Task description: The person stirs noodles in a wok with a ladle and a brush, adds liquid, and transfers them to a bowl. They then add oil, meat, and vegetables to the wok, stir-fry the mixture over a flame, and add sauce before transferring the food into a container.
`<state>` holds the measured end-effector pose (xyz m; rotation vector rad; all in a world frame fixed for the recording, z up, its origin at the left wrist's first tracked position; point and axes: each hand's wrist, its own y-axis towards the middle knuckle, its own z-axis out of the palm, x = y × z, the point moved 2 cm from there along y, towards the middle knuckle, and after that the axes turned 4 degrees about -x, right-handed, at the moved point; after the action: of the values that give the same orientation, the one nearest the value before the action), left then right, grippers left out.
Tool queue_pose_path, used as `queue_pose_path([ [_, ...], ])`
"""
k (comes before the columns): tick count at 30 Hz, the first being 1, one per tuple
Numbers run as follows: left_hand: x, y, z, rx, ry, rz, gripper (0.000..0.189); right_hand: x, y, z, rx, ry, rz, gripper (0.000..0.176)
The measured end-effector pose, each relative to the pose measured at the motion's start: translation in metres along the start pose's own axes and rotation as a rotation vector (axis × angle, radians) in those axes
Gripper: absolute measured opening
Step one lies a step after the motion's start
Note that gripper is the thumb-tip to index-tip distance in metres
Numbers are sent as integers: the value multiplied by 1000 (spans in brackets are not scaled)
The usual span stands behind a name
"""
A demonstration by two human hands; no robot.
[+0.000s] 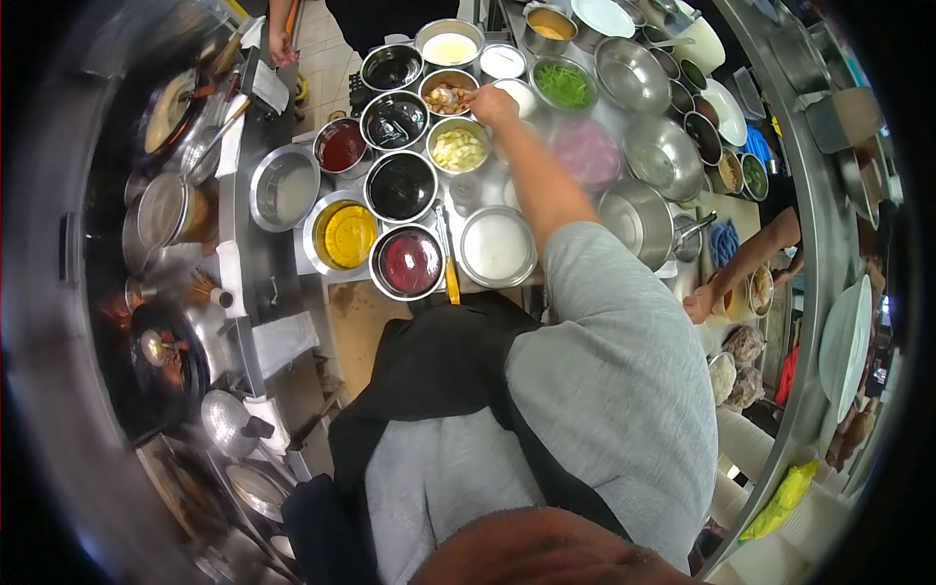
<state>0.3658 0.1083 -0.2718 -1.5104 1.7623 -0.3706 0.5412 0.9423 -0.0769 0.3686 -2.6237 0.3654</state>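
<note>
My right hand [494,105] reaches forward over the edge of a steel bowl of brown chunks [447,98]. Its fingers are pressed together at the bowl, and what they hold is hidden. Just below sits a bowl of pale green chopped pieces [458,150]. A white container [518,96] lies beside my wrist, partly behind it. Left of these stand bowls of dark liquid [401,186]. Nearer my body are a bowl of red liquid [410,261], a bowl of white contents [497,247] and a yellow-handled tool [451,280]. My left hand is out of view.
Yellow liquid [349,235] fills a pot at left. Shredded greens [563,85], a pink-topped container [586,153] and steel bowls [634,75] stand at right. Woks [168,363] line the far left. Another person's hand [283,49] is at top left, a co-worker's hand [699,303] at right.
</note>
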Motion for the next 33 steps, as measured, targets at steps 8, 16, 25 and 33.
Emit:
queue_pose_path([
  [8,4,-9,6,-6,-3,-8,34,22,-2,25,-171,-320,-258,25],
  [16,3,-11,13,-10,-9,-1,36,24,-3,25,-132,-360,-224,31],
  [25,6,-13,14,-16,-11,-7,37,-9,15,41,-44,-32,-47,25],
  [33,8,-18,14,-17,-10,-21,38,9,17,39,-184,-204,-130,26],
])
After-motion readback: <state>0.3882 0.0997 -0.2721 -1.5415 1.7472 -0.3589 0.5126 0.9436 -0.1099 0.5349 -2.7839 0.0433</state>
